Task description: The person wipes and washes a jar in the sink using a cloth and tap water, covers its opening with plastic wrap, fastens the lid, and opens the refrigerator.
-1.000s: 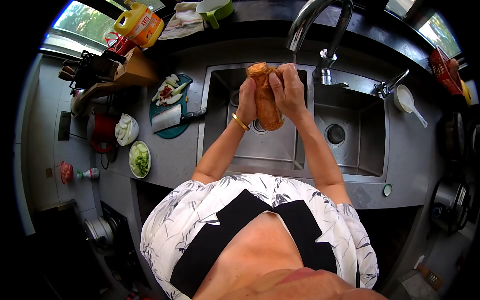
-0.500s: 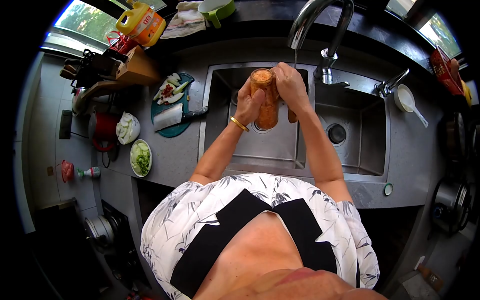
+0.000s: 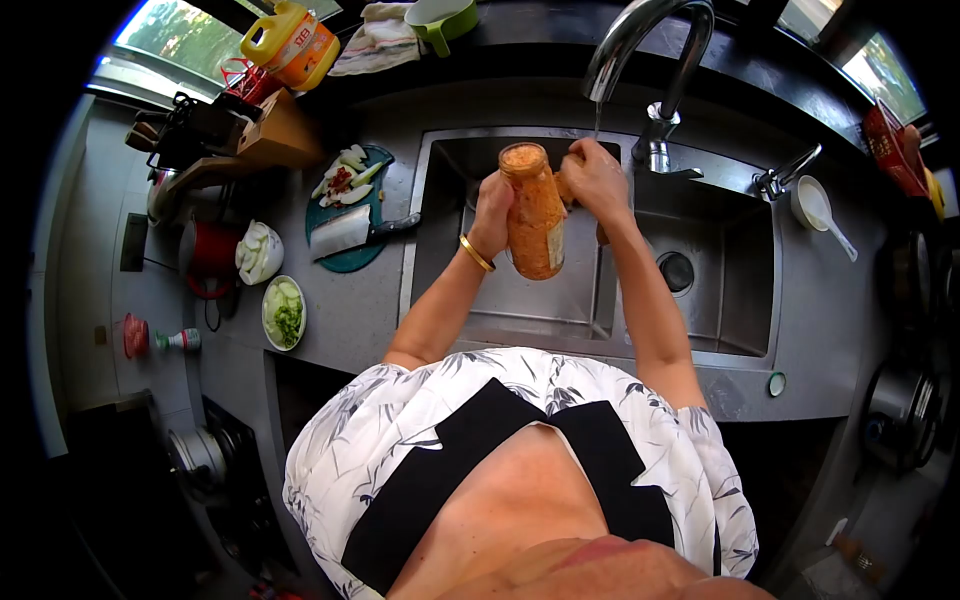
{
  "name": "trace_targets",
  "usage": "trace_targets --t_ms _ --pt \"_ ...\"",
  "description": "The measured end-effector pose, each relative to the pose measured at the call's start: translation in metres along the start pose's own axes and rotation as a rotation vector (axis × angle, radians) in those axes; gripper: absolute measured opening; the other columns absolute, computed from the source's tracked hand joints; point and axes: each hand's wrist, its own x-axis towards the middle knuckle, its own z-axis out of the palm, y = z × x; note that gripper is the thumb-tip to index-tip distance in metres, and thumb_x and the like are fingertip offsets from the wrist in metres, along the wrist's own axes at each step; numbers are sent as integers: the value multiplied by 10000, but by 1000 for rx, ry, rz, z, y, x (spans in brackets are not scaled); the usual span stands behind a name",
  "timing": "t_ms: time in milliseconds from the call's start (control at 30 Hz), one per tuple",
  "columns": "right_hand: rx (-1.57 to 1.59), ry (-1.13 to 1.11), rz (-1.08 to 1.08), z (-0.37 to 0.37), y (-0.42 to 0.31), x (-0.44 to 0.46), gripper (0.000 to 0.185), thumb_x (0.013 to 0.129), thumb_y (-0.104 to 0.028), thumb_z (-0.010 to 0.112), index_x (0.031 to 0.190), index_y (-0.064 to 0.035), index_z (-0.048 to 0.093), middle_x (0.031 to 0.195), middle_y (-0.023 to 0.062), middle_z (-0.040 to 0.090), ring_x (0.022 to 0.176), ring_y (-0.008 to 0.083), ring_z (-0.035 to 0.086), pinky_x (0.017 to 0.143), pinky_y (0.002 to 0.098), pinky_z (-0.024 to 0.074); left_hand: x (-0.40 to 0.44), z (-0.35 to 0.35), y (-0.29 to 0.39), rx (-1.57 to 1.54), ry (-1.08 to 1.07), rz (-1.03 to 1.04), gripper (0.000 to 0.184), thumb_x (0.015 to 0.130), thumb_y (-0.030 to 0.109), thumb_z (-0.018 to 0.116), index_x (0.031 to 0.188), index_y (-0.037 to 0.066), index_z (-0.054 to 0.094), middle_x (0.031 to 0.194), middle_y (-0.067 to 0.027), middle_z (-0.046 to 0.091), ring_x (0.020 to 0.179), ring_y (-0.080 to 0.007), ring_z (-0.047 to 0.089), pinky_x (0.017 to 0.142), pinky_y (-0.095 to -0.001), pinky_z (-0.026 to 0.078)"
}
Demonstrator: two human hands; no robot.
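My left hand [image 3: 490,213], with a gold bangle at its wrist, is wrapped round an open glass jar [image 3: 534,213] full of orange contents. The jar is tilted, its mouth away from me, over the left sink basin [image 3: 520,305]. Just right of the jar, my right hand [image 3: 597,182] has its fingers curled round something brownish-yellow that I cannot make out. A thin stream of water falls from the tap [image 3: 610,55] right behind my right hand.
Left of the sink, a cleaver [image 3: 340,234] and sliced vegetables lie on a green board [image 3: 352,262]. Nearby are two bowls of cut vegetables [image 3: 284,313] [image 3: 259,253]. A lid [image 3: 777,384] lies at the front right. A white ladle [image 3: 830,222] rests at the right.
The jar has turned in my left hand and now shows its label. My right hand has come off the jar's side and moved slightly right. The view has shifted a little.
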Motion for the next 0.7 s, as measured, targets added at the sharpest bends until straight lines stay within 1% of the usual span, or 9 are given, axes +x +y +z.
trace_targets --t_ms 33,67,133,200,267,433,567,600,700 --pt "127 50 10 -1 6 -5 283 753 -245 524 872 -24 656 888 176 635 849 351 607 777 418 472 2 0 5 -85 -23 -20 688 857 642 384 1108 8 474 998 -100 530 747 -271 631 682 -369 525" --pt "217 -10 42 -5 13 -6 211 760 -126 516 874 -26 663 941 134 629 888 290 609 784 358 475 5 -1 9 -169 -46 -39 700 853 661 355 1090 13 475 986 -98 522 738 -275 629 675 -365 523" --pt "386 13 -31 -14 20 -11 207 753 -55 505 875 -24 670 929 105 633 876 243 612 776 314 472 9 -1 16 -270 -42 -59 754 837 717 247 1018 19 471 940 -104 500 687 -295 623 619 -367 521" --pt "532 77 -83 -18 14 -11 235 754 38 481 866 -15 681 865 50 646 820 157 611 747 253 470 12 -6 18 -344 -80 -47 758 835 720 251 1017 17 471 936 -109 498 675 -296 622 593 -375 521" --pt "598 -2 -39 -27 4 -14 226 776 29 483 874 -12 682 846 45 652 804 142 611 740 249 474 16 -9 18 -388 -89 -26 768 831 724 260 1015 9 471 915 -115 492 635 -299 616 544 -391 517" --pt "696 -247 -87 -51 -56 -29 133 870 -118 607 894 -10 681 821 35 646 756 86 590 669 209 480 20 -17 16 -353 -105 -27 739 849 692 280 1076 18 478 936 -108 527 794 -249 619 664 -354 524" --pt "751 -277 -23 -47 -68 -32 154 838 -152 671 914 -19 678 761 26 627 715 81 578 649 212 493 17 -10 19 -369 -42 0 683 881 634 297 1138 28 480 1013 -112 567 977 -212 585 819 -327 499" --pt "710 -285 -42 -50 -74 -32 247 834 -176 676 1023 -20 647 835 61 644 769 116 618 679 231 525 16 -11 17 -386 1 -20 677 885 623 302 1148 26 481 1034 -114 570 991 -217 581 839 -332 493" --pt "681 -379 117 -51 -92 -32 321 783 -196 727 1018 4 638 914 77 631 833 125 603 735 238 515 12 -15 9 -413 80 -70 655 892 596 334 1187 28 475 1086 -122 579 999 -219 583 871 -339 489"
